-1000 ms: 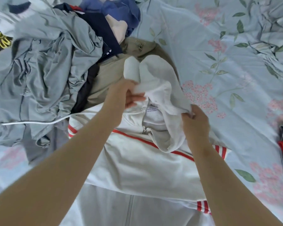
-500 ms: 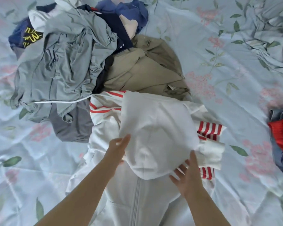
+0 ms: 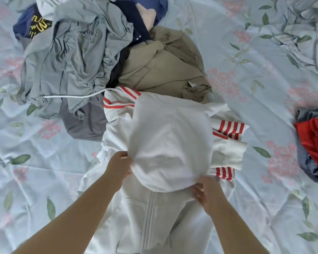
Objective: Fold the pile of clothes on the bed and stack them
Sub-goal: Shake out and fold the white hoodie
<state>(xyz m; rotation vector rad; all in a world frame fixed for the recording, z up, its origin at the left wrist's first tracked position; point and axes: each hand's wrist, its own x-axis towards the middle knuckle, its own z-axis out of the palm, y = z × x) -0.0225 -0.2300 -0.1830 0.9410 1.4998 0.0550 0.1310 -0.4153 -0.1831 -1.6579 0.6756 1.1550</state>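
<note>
Basically the whole frame is bed [image 3: 44, 180]: pale blue sheet, pink flowers, green leaves, pretty wrinkly. Bunched-up bedding [image 3: 305, 30] sits upper right. Soft, even light.

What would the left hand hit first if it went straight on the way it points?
The white hood folded down over the jacket; the left hand is right at its edge.

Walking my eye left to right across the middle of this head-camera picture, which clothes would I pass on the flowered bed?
dark grey zipped garment → white hooded zip jacket with red stripes → bright red garment at the right edge
</note>
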